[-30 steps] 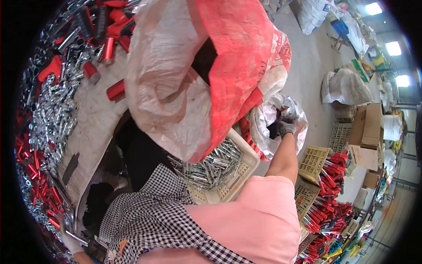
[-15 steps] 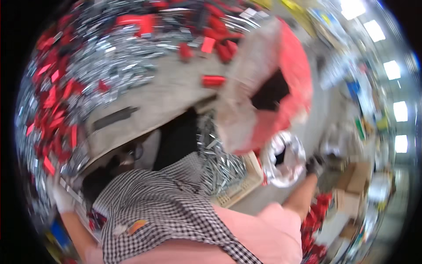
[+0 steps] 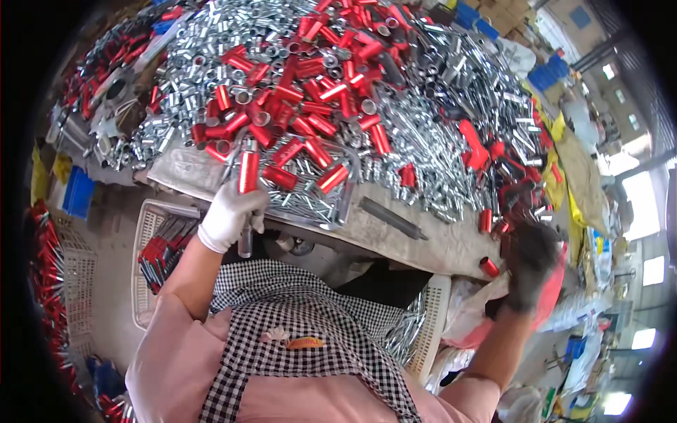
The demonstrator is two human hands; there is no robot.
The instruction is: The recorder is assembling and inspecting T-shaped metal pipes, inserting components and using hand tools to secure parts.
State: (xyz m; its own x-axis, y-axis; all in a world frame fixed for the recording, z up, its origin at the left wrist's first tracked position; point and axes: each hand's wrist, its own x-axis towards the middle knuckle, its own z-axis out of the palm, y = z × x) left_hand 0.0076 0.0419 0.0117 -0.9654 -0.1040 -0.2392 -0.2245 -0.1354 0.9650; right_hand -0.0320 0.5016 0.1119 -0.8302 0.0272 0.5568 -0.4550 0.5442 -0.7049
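Observation:
My left hand, in a white glove, is closed around a red-and-silver metal tube. The tube stands nearly upright at the table's front edge, and a metal end shows below my fingers. Behind it, a shallow metal tray holds silver pins and several red tubes. Over at the right end of the table, my right hand wears a dark glove and is smeared by motion. Its fingers cannot be made out. Close by are a loose red tube and a red-and-white bag.
Heaps of silver fittings and silver rods cover the table's back. A dark flat bar lies near the front edge. White crates stand below: one with red-and-dark parts at left, another at right.
The view has swung from the right side back over the table. My left hand now holds the red-and-silver tube at the tray; my right hand has come up to the table's right end.

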